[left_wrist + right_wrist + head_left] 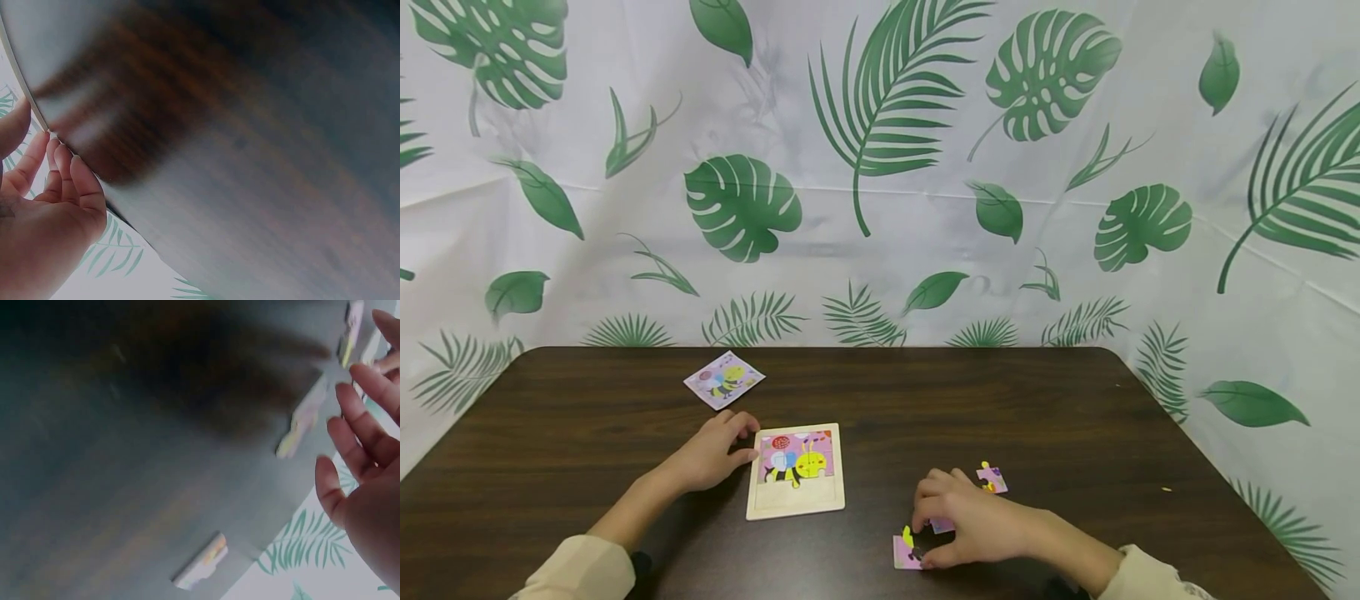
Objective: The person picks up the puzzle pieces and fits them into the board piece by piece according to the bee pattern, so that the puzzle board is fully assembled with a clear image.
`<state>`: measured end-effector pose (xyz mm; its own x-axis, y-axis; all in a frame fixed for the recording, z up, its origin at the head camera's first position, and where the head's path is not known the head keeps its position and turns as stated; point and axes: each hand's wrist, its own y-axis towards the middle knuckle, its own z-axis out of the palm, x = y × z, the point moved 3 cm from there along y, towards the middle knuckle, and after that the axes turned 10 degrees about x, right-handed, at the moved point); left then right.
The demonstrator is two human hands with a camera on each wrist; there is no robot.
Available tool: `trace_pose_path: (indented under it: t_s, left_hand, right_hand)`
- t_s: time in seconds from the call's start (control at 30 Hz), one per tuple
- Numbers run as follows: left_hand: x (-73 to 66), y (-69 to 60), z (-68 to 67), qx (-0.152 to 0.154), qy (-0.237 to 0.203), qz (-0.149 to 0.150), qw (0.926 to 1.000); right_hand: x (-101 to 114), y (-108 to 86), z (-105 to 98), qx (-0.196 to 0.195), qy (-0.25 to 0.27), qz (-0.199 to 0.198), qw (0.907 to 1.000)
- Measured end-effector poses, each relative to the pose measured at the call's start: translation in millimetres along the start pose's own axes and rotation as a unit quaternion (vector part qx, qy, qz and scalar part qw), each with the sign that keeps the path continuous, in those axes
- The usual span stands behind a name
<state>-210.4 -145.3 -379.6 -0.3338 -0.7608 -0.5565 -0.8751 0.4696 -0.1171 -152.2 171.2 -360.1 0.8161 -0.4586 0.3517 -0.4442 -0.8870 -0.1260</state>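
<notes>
Across a dark table [1060, 425], my left hand [711, 454] touches the unfinished puzzle [793, 497], thumb and fingertip apart. Right of the puzzle, my right hand [970, 512], fingers spread, seemingly selects a piece [904, 554]; next likely calls for a pinch.

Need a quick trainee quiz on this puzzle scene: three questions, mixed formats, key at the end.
1. Multiple choice: which hand is at the edge of the puzzle tray?
A) right
B) left
C) both

2. True or false: the bee card lies outside the tray.

3. Short answer: how many loose puzzle pieces show on the table?

Key:
1. B, the left hand.
2. True; it lies on the table, beyond the tray.
3. Three; the right hand partly hides one in the head view.
</notes>
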Motion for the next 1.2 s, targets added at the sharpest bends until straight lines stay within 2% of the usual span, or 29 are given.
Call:
trace_pose_path:
  t_s: [0.27,0.63,0.93,1.2]
  left_hand:
    - [1.1,-0.2,1.2,0.0,-0.002,-0.002,1.0]
    - [0.0,-0.7,0.9,0.002,-0.005,-0.006,1.0]
    - [-0.3,-0.9,0.6,-0.002,-0.004,0.0,1.0]
    - [-1.8,-1.2,-0.2,-0.002,-0.001,0.003,1.0]
  right_hand:
    - [7.3,-3.8,8.6,-0.016,-0.041,0.004,0.999]
    - [8.1,-2.7,12.6,-0.03,-0.048,0.008,0.9984]
    - [8.3,-1.2,14.1,-0.054,-0.061,-0.005,0.9966]
    - [6.2,3.7,12.7,-0.039,-0.048,-0.007,0.9981]
